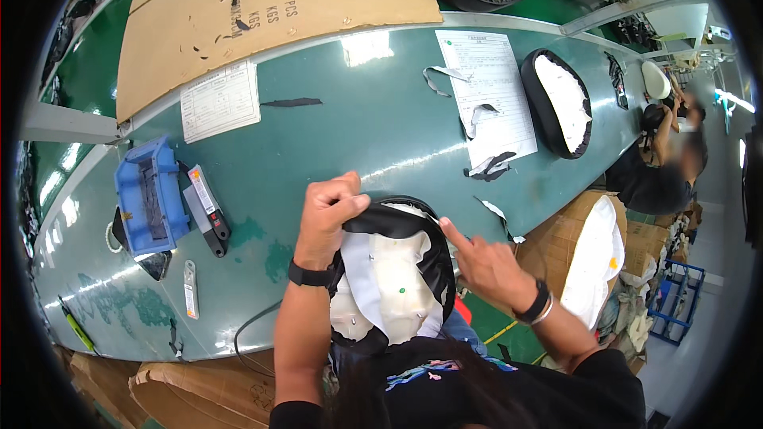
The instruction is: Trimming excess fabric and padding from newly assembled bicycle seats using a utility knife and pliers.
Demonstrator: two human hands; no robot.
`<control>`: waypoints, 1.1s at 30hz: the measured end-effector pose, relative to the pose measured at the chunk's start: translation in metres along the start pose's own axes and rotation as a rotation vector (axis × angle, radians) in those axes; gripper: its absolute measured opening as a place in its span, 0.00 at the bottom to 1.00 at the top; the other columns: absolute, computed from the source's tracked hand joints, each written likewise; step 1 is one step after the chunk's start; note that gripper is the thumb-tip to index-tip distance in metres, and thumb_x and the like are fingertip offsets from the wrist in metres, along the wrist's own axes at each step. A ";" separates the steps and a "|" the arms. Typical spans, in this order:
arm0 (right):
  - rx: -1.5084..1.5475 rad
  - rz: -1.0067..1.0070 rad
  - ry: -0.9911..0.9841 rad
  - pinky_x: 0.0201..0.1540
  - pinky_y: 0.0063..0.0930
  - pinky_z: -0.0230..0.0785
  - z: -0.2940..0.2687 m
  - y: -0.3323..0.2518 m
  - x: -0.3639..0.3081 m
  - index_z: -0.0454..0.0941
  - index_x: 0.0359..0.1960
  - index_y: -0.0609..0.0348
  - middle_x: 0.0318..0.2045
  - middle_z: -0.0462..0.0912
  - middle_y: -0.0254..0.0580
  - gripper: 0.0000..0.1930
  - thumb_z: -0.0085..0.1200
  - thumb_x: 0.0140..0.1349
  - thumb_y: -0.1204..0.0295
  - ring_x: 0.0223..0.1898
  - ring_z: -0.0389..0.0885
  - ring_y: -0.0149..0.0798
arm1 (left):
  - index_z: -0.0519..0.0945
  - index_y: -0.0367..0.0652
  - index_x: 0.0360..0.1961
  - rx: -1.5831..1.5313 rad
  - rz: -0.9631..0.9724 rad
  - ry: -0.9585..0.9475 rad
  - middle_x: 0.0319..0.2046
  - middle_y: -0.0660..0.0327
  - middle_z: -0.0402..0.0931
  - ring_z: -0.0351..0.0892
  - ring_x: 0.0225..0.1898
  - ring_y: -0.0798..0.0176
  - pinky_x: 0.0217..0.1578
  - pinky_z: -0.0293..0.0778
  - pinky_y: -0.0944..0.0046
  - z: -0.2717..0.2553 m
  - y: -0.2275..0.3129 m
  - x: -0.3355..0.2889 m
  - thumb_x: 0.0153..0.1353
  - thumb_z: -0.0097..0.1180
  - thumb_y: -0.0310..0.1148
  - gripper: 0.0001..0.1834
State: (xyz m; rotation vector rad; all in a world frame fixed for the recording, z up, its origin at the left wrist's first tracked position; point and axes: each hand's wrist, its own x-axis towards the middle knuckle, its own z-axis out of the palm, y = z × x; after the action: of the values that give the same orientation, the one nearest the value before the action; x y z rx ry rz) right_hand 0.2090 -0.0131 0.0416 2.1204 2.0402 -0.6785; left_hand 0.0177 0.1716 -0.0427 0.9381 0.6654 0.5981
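Observation:
A padded seat (pixel 401 278) of cream foam, partly wrapped in a black cover, lies at the table's near edge against my body. White strips run along the cover's inner edge. My left hand (pixel 332 210) is closed on the folded black cover (pixel 385 222) at the seat's upper left. At the upper right rim, my right hand (pixel 491 268) has its index finger stretched to the cover's edge, with the other fingers loosely bent. I see nothing held in it.
A blue bin (pixel 163 222), a box cutter (pixel 208 221) and a grey blade tool (pixel 191 290) lie left. Another black-covered seat (pixel 534 115) rests beside a printed sheet (pixel 493 71) with fabric scraps. Cardboard (pixel 278 0) leans behind. A co-worker (pixel 656 163) sits far right near a white foam piece (pixel 592 262).

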 end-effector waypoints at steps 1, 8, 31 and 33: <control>0.069 0.072 0.033 0.18 0.45 0.66 0.005 -0.007 -0.009 0.55 0.70 0.50 0.20 0.73 0.50 0.34 0.51 0.60 0.71 0.15 0.73 0.51 | 0.60 0.40 0.10 -0.111 0.188 -0.006 0.14 0.66 0.57 0.53 0.22 0.67 0.29 0.54 0.61 -0.002 0.003 0.000 0.44 0.60 0.28 0.19; 0.294 0.286 0.026 0.29 0.47 0.71 0.046 -0.044 -0.086 0.57 0.68 0.53 0.39 0.80 0.58 0.34 0.55 0.59 0.73 0.30 0.79 0.57 | 0.59 0.50 0.09 -0.913 0.902 -0.037 0.13 0.74 0.50 0.51 0.25 0.68 0.36 0.53 0.61 -0.048 0.027 -0.021 0.48 0.68 0.38 0.27; 1.229 0.256 0.533 0.43 0.30 0.75 -0.044 0.095 0.195 0.64 0.61 0.58 0.42 0.81 0.42 0.29 0.60 0.59 0.70 0.40 0.82 0.35 | 0.66 0.40 0.61 -0.200 0.272 1.389 0.55 0.55 0.69 0.71 0.52 0.55 0.51 0.72 0.54 -0.039 -0.032 -0.338 0.69 0.44 0.50 0.29; 1.493 0.216 0.733 0.37 0.31 0.77 -0.050 0.175 0.248 0.63 0.63 0.54 0.43 0.79 0.43 0.30 0.59 0.58 0.71 0.38 0.81 0.36 | 0.67 0.36 0.61 0.206 0.386 1.655 0.61 0.40 0.63 0.66 0.60 0.42 0.54 0.70 0.44 -0.036 -0.024 -0.360 0.60 0.52 0.60 0.40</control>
State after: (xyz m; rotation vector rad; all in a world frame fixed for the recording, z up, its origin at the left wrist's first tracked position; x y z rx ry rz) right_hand 0.3889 0.2197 -0.0500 3.6946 1.4586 -2.0748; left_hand -0.2398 -0.0780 0.0115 0.5792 2.0474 1.6943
